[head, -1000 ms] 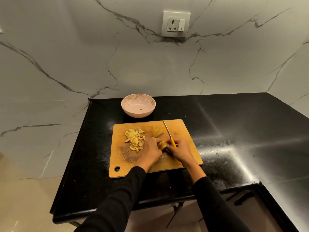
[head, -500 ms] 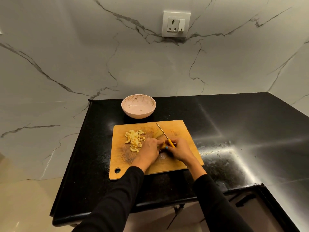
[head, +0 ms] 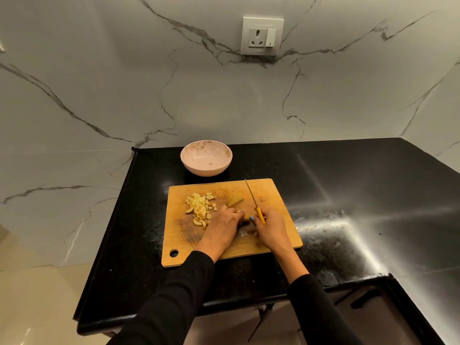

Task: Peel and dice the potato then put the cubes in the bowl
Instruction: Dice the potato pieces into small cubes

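- Head view: a wooden cutting board [head: 273, 195] lies on the shiny black bench [head: 348, 195], and both hands meet near the middle of it.
- The left hand [head: 221, 226] bends its fingers over a small piece of peeled potato [head: 247, 216] and holds it down on the board. Most of that piece is hidden between the hands.
- The right hand [head: 270, 229] is wrapped round the yellow handle of a thin knife [head: 251, 194]. The blade points to the far side of the board.
- Another pale potato wedge [head: 235, 199] waits just past the left hand, not cut yet.
- A heap of little yellow potato cubes [head: 201, 207] sits on the left part of the board.
- The round pink bowl [head: 206, 158] stands on the bench just beyond the far edge of the board. It looks like no cubes are in it yet.
- I think the step now is dicing the held piece. To do it well, tuck the left fingertips back from the blade, keep the piece flat so it cannot roll, and cut straight down in even steps.
- The piece is small, so it could slip. Slow cuts are safer.
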